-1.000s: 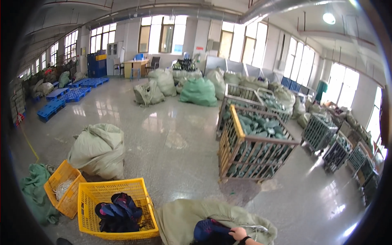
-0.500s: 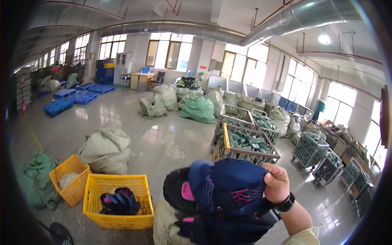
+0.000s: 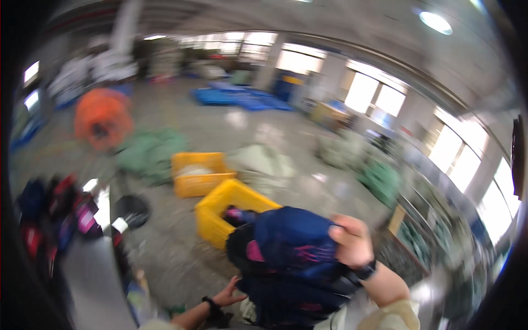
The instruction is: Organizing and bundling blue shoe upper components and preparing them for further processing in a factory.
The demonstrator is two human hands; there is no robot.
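Although the head view is smeared by motion, a bundle of dark blue shoe uppers [image 3: 291, 258] with pink trim is seen raised in front of the chest, just right of the nearer yellow crate [image 3: 228, 212]; it is pinched at its top edge by the closed right hand [image 3: 351, 242], while the left hand [image 3: 230, 294], fingers spread, is touching its lower left side. The bundle is judged soft, light and floppy, best gathered from top and underneath. No labels can be made out; 2 yellow crates, the farther [image 3: 198, 173] behind the nearer, and green sacks [image 3: 146, 154] beyond are shown.
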